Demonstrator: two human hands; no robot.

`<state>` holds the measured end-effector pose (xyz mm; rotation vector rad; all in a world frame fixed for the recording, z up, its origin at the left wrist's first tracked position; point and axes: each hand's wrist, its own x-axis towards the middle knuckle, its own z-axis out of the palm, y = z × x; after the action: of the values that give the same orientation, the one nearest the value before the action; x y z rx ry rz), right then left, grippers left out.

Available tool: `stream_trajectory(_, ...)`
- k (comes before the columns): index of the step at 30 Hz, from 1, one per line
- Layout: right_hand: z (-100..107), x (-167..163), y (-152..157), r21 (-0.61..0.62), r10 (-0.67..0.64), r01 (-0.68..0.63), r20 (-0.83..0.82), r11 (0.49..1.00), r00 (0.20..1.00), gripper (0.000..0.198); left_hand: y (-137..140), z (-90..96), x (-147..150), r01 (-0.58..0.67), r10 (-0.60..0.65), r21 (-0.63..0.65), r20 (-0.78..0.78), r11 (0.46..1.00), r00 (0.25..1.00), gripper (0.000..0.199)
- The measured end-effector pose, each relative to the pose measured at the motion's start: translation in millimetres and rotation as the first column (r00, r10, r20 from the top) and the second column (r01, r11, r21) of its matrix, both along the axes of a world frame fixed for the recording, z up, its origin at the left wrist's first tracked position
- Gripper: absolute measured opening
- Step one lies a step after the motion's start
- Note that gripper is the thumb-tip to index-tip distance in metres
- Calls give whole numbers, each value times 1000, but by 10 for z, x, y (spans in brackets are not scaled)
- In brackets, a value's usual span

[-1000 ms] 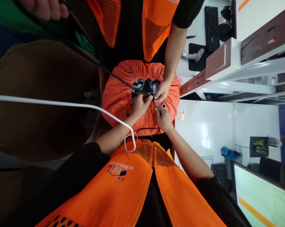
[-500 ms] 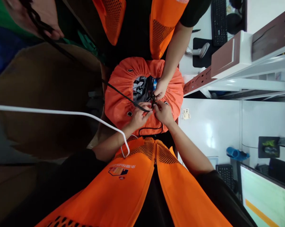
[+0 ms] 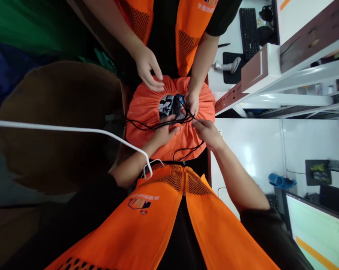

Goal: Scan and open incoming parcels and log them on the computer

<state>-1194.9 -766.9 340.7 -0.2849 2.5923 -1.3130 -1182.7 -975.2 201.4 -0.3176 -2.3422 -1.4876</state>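
An orange drawstring bag stands in the middle, its gathered mouth partly open on grey, black and blue contents. My left hand lies at the near-left rim of the mouth, thumb and fingers apart, the black cord running across by its fingers. To the right of the mouth, my right hand pinches the cord between thumb and finger. A co-worker's hand also grips the cord there. The co-worker's other hand hovers over the far-left part of the bag, fingers loosely spread.
A white bent rod reaches in from the left above a large brown cardboard container. On the right are a white desk, a metal shelf frame, a keyboard, a scanner and a monitor.
My right hand has moved right, drawing the cord. The cord that stretched leftward now hangs loose over the bag. The co-worker's left-side hand has let go of it and come to the bag.
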Motion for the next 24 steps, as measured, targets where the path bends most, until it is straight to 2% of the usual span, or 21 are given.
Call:
stream_trajectory(3, 65, -139, 13, -157, -34, 21, -86, 987, 996, 44, 234, 113, -235, 41, -35, 70, -87, 997, 996, 50)
stream_trajectory(6, -97, -269, 116, -215, -42, 7, -159, 977, 986, 46, 372, 137, -355, 10, -5, 86, -62, 996, 998, 37)
stream_trajectory(8, -289, -320, 214, -149, -73, 47, -173, 988, 982, 43, 394, 97, -436, -6, -4, 132, 80, 991, 997, 27)
stream_trajectory(10, -484, -353, 272, -42, -109, 103, -207, 994, 972, 43, 384, 74, -505, 50, -86, 167, 218, 985, 972, 22)
stream_trajectory(12, -634, -380, 255, 59, -66, 82, -242, 995, 968, 46, 359, 104, -503, 137, -170, 151, 236, 979, 957, 21)
stream_trajectory(14, -714, -391, 175, 212, 76, -18, -268, 977, 960, 55, 326, 173, -372, 180, -188, 62, 156, 982, 970, 20)
stream_trajectory(15, -728, -386, 127, 316, 177, -87, -271, 945, 946, 60, 308, 209, -253, 196, -194, -9, 112, 981, 975, 20)
stream_trajectory(17, -718, -350, 55, 506, 398, -237, -238, 829, 886, 66, 270, 255, 64, 232, -224, -174, 63, 957, 973, 20)
stream_trajectory(20, -635, -296, 68, 597, 649, -447, -170, 666, 742, 65, 209, 269, 531, 264, -271, -376, 36, 888, 962, 18)
stream_trajectory(21, -594, -301, 101, 601, 692, -487, -160, 634, 704, 63, 190, 280, 627, 267, -280, -397, 25, 878, 960, 17)
stream_trajectory(22, -547, -325, 139, 602, 706, -498, -161, 624, 689, 60, 172, 306, 678, 264, -283, -390, 9, 882, 959, 16)
stream_trajectory(24, -442, -421, 200, 597, 680, -471, -179, 650, 711, 52, 149, 417, 657, 245, -265, -286, -36, 926, 964, 15)
